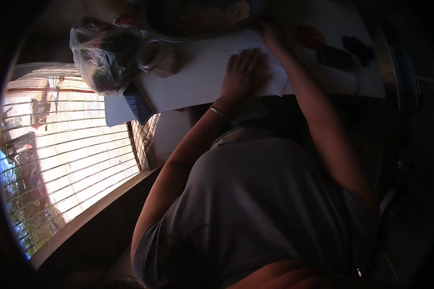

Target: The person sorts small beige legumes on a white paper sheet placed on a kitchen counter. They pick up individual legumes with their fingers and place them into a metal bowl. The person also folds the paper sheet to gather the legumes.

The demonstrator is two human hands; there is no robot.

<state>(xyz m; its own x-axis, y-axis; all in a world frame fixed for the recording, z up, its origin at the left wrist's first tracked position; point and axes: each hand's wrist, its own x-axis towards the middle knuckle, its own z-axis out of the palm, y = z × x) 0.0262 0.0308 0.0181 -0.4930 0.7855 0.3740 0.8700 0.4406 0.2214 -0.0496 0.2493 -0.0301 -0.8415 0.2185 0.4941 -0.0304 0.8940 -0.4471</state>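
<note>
My left hand [246, 72] lies palm down, fingers extended, over a white sheet of paper [277, 77] on a white tabletop [195, 85]. A metal bracelet [216, 110] circles that wrist. Farther out, my right hand [271, 34] is at the sheet's far end, close to the rim of a large round dark pan [199, 36]. Pale grains or beans [238, 12] lie inside the pan. The right fingers are dark and blurred, so whether they grip anything cannot be told.
To the left are a clear jar with grain-like contents [164, 65], a filled plastic bag [97, 61] and a smartphone [138, 103] at the table edge. A barred window [76, 144] is beyond. Rightward lie a red round object [310, 36], a dark rectangular object [334, 57] and a dark bundle [358, 50].
</note>
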